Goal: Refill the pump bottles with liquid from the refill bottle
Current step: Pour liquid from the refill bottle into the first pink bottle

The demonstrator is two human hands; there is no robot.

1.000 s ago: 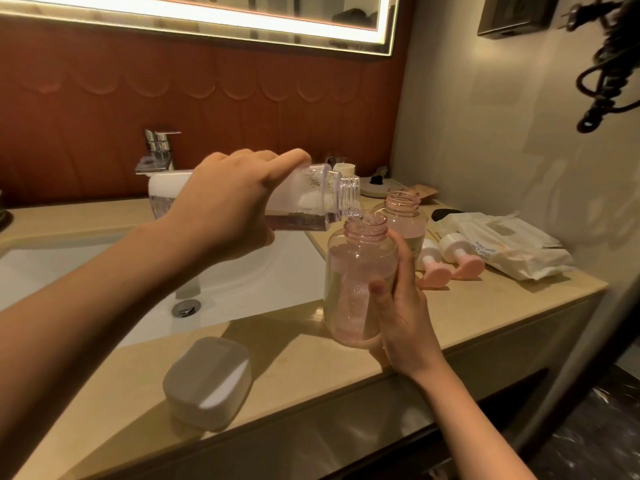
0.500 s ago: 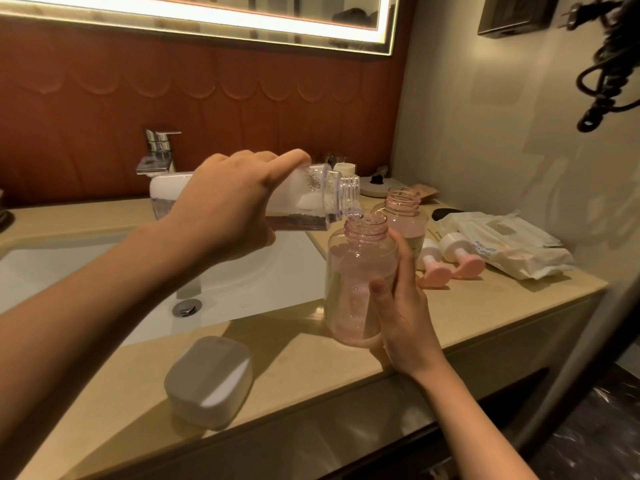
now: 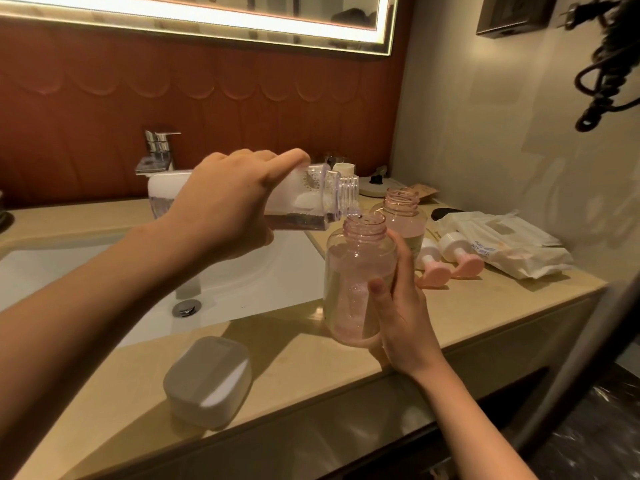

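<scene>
Grip on the refill bottle (image 3: 308, 206) is holding. The left hand (image 3: 228, 206) is wrapping over its barrel from above with fingers curled round it. It is keeping the bottle tipped almost level, with the threaded mouth hanging just above the neck of the near pump bottle (image 3: 353, 271). The right hand (image 3: 401, 317) is clasping that pump bottle from its right side, thumb across the front. It is steadying the bottle near the front edge of the countertop (image 3: 311, 368), just right of the sink (image 3: 259, 271). Whether the base is touching the stone cannot be told.

Change over the last second: almost none. Both hands are keeping the same pose, mouth over neck. Only a thin layer of liquid is lying along the low side of the refill bottle, with what looks like a drop at its lip. Judgement: the pour is running slowly or nearing its end, and the held bottle appears to be carrying pink liquid well up its body.

Outward, the second pump bottle (image 3: 403, 216) is standing uncapped just behind. Two pump heads (image 3: 433, 268) are lying beside it, and a wipes packet (image 3: 512, 244) is lying toward the right edge. A white case (image 3: 207, 379) is sitting at the front edge, left of the work.
</scene>
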